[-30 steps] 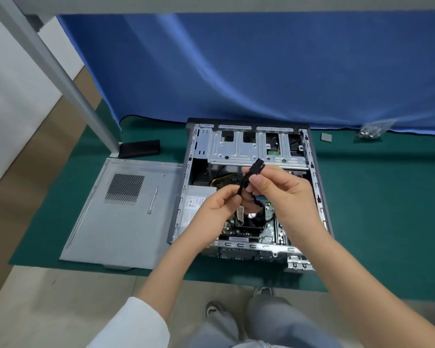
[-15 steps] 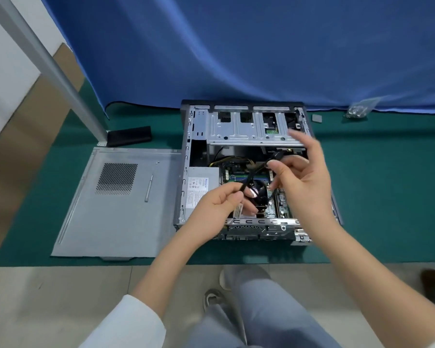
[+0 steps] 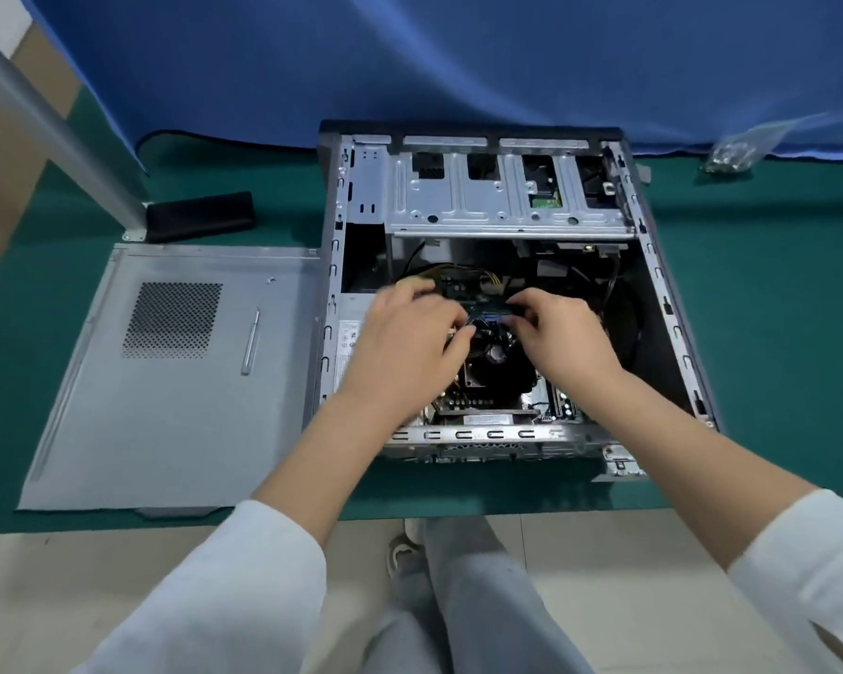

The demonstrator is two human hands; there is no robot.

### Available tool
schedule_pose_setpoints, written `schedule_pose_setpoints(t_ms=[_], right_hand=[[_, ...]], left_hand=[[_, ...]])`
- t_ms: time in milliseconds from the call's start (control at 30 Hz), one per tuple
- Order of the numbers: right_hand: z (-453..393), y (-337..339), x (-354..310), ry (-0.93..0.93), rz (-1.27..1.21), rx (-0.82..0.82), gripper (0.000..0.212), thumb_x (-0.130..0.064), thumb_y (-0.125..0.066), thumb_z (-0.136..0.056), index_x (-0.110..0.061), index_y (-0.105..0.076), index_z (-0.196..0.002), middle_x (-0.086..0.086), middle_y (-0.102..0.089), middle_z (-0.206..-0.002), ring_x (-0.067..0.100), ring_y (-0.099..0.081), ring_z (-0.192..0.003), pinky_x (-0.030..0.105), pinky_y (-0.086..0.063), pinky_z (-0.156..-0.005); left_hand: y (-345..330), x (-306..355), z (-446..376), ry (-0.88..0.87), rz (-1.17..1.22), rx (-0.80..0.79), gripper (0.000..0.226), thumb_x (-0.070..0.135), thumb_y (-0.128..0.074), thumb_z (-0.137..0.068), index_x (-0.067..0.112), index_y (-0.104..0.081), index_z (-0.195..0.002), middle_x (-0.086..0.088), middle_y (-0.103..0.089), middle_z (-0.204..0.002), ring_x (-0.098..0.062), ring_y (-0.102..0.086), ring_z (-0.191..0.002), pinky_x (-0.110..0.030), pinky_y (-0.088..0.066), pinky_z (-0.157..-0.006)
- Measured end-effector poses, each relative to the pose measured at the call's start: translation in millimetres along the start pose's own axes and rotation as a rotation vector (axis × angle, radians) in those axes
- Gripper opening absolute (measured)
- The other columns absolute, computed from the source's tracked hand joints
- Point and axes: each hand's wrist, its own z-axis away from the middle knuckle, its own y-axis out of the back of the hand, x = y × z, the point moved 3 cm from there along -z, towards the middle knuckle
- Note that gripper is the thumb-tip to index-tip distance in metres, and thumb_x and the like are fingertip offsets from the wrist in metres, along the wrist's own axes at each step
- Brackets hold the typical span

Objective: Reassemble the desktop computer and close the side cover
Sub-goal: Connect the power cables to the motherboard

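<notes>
The open computer case (image 3: 672, 328) lies on its side on the green mat. Both my hands are down inside it, above the black CPU fan (image 3: 500, 367). Between them is a narrow dark-and-green memory module (image 3: 490, 308), held level over the motherboard. My right hand (image 3: 568, 340) pinches its right end with curled fingers. My left hand (image 3: 407, 340) curls at its left end, blurred by motion. The grey side cover (image 3: 166, 396) lies flat to the left of the case, detached.
A screwdriver (image 3: 250, 340) rests on the side cover. A black block (image 3: 200, 216) sits by a metal post (image 3: 45, 114) at the back left. A bag of screws (image 3: 731, 155) lies at the back right, below the blue cloth (image 3: 458, 55). The drive cage (image 3: 483, 201) spans the case's far end.
Both hands have dropped from above the case down into it, carrying the module to the motherboard. The view has tilted closer to the case.
</notes>
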Motion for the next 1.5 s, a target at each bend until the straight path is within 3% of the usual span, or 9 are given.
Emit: schedule_pose_setpoints(t_ms=[233, 333, 533, 767, 967, 1133, 1233, 1367, 1500], right_hand=[[-40.3, -35.6, -5.7, 0.229, 0.131, -0.123, 0.028, -0.018, -0.052, -0.095, -0.005, -0.055, -0.12, 0.017, -0.061, -0.11, 0.03, -0.048, -0.113, 0.038, -0.044, -0.087], [-50.1, -39.4, -6.4, 0.294, 0.22, -0.197, 0.02, -0.019, -0.047, -0.097, -0.012, -0.048, -0.116, 0.012, -0.064, -0.112, 0.032, -0.059, -0.1, 0.036, -0.043, -0.074], [-41.8, -19.6, 4.3, 0.295, 0.402, -0.058, 0.02, -0.034, -0.043, -0.099, -0.02, -0.045, -0.113, 0.009, -0.066, -0.091, 0.033, -0.06, -0.082, 0.032, -0.032, -0.053], [-5.5, 0.7, 35.5, 0.224, 0.654, -0.127, 0.016, -0.033, -0.042, -0.098, -0.023, -0.03, -0.095, 0.0, -0.055, -0.063, 0.02, -0.028, -0.046, 0.027, -0.012, -0.044], [-0.5, 31.4, 52.4, 0.07, 0.384, -0.082, 0.017, -0.006, -0.041, -0.09, -0.015, -0.037, -0.104, 0.015, -0.059, -0.098, 0.036, -0.058, -0.076, 0.039, -0.046, -0.058], [-2.2, 31.6, 51.4, 0.004, 0.146, -0.192, 0.01, -0.018, -0.039, -0.1, -0.016, -0.047, -0.106, -0.01, -0.047, -0.067, 0.013, -0.044, -0.058, 0.03, -0.03, -0.051], [0.7, 16.6, 51.9, 0.025, 0.093, -0.34, 0.019, -0.022, -0.036, -0.101, -0.013, -0.05, -0.109, 0.003, -0.059, -0.084, 0.014, -0.049, -0.065, 0.029, -0.034, -0.053], [5.1, -1.7, 62.4, 0.024, 0.233, -0.461, 0.025, 0.005, -0.041, -0.088, -0.012, -0.05, -0.105, 0.011, -0.056, -0.11, 0.024, -0.054, -0.099, 0.026, -0.039, -0.075], [5.5, 8.6, 66.1, -0.01, 0.573, -0.649, 0.025, 0.002, -0.043, -0.088, -0.007, -0.057, -0.107, 0.011, -0.062, -0.108, 0.027, -0.061, -0.099, 0.027, -0.048, -0.076]], left_hand=[[-6.8, -19.7, -10.8, 0.008, -0.133, 0.059, 0.038, 0.047, -0.036, -0.097, 0.023, -0.065, -0.094, 0.011, -0.064, -0.093, -0.015, -0.052, -0.089, -0.033, -0.033, -0.092], [-8.3, -21.6, -9.5, -0.021, -0.126, 0.061, 0.036, 0.046, -0.039, -0.096, 0.023, -0.066, -0.091, 0.013, -0.064, -0.096, -0.014, -0.051, -0.092, -0.032, -0.031, -0.095], [-10.3, -21.9, -10.5, -0.039, -0.128, 0.065, 0.037, 0.046, -0.037, -0.096, 0.025, -0.067, -0.097, 0.015, -0.064, -0.099, -0.012, -0.051, -0.095, -0.031, -0.029, -0.098], [-11.4, -20.4, -11.3, -0.065, -0.121, 0.044, 0.034, 0.053, -0.039, -0.093, 0.031, -0.063, -0.084, 0.017, -0.064, -0.089, -0.011, -0.049, -0.097, -0.032, -0.027, -0.095], [-8.5, -11.5, -11.2, -0.135, -0.221, -0.157, 0.047, 0.069, -0.027, -0.084, 0.037, -0.061, -0.095, 0.019, -0.064, -0.103, -0.01, -0.039, -0.12, -0.033, -0.017, -0.105], [-19.2, 4.7, -16.0, -0.241, -0.309, -0.274, 0.043, 0.055, -0.025, -0.093, 0.035, -0.063, -0.098, 0.017, -0.067, -0.097, -0.009, -0.045, -0.118, -0.041, -0.009, -0.114], [-28.0, 11.3, -17.8, -0.279, -0.337, -0.255, 0.037, 0.051, -0.029, -0.097, 0.035, -0.062, -0.096, 0.016, -0.066, -0.089, -0.007, -0.054, -0.102, -0.034, -0.018, -0.11], [-27.6, 10.4, -19.5, -0.236, -0.214, -0.178, 0.03, 0.051, -0.038, -0.094, 0.035, -0.063, -0.095, 0.017, -0.067, -0.089, -0.007, -0.057, -0.09, -0.028, -0.029, -0.098], [-32.2, 10.7, -18.7, -0.272, -0.353, -0.238, 0.039, 0.064, -0.035, -0.09, 0.042, -0.061, -0.109, 0.02, -0.067, -0.1, -0.006, -0.056, -0.094, -0.031, -0.03, -0.096]])
